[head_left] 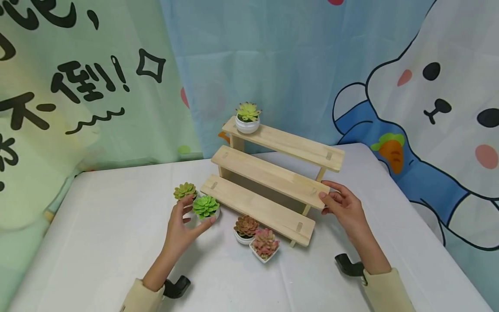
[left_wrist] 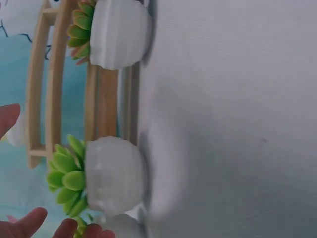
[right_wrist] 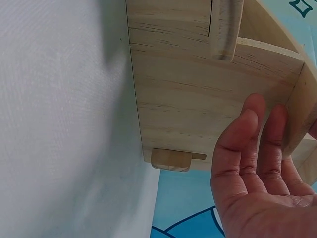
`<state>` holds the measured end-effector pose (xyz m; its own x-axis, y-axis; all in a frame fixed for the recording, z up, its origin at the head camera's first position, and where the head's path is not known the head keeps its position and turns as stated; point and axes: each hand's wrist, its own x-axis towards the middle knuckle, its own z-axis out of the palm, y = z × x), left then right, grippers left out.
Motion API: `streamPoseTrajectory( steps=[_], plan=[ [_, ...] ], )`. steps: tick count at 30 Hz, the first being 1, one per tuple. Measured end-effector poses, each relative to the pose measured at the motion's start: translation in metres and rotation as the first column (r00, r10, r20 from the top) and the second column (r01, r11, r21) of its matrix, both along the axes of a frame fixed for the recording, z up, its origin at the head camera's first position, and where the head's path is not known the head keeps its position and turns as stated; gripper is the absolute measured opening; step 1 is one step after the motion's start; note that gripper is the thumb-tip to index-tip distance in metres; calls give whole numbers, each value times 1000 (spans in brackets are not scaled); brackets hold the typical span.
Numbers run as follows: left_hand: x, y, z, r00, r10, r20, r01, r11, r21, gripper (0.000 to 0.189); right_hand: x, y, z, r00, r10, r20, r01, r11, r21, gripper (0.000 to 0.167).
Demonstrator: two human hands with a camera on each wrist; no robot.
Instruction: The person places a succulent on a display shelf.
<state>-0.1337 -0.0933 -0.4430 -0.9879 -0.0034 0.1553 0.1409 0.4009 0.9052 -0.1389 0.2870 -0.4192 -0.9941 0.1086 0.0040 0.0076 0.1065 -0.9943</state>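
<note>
A three-step wooden stand [head_left: 269, 175] leans across the white table. At its right end my right hand [head_left: 347, 210] grips the middle plank, thumb on top and fingers curled beneath, as the right wrist view shows with the fingers [right_wrist: 270, 148] under the wood. My left hand [head_left: 181, 227] spreads its thumb and fingers around a bright green potted succulent [head_left: 206, 206]. In the left wrist view a gap shows between those fingers and its white pot [left_wrist: 116, 173]. Right behind it is a yellow-green succulent [head_left: 185, 190], partly hidden by the fingers.
A light green succulent in a round white pot [head_left: 247, 123] stands on the top plank's left end. In front of the bottom plank are a brown succulent [head_left: 246, 226] and a pink one in a square pot [head_left: 265, 245]. A printed curtain [head_left: 265, 56] hangs behind the table.
</note>
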Motion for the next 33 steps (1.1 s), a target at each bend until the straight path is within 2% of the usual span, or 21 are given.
streamPoseTrajectory(
  steps=[9,17,24,33],
  plan=[
    [-5,0,-13,1000,-25,-13,24,999,-32,72,1,0,0,1000,4,-4,-4,1000,16,36],
    [-10,3,-17,998,-59,-18,58,996,-61,72,1,0,-1,1000,1,-3,-1,1000,16,34],
    [-15,3,-22,994,-97,-52,93,992,-82,69,0,0,-1,1000,0,7,-1,1000,28,37],
    [-19,2,-25,995,-103,-13,101,990,-94,69,0,1,-2,1000,4,4,-4,1000,15,33]
  ],
)
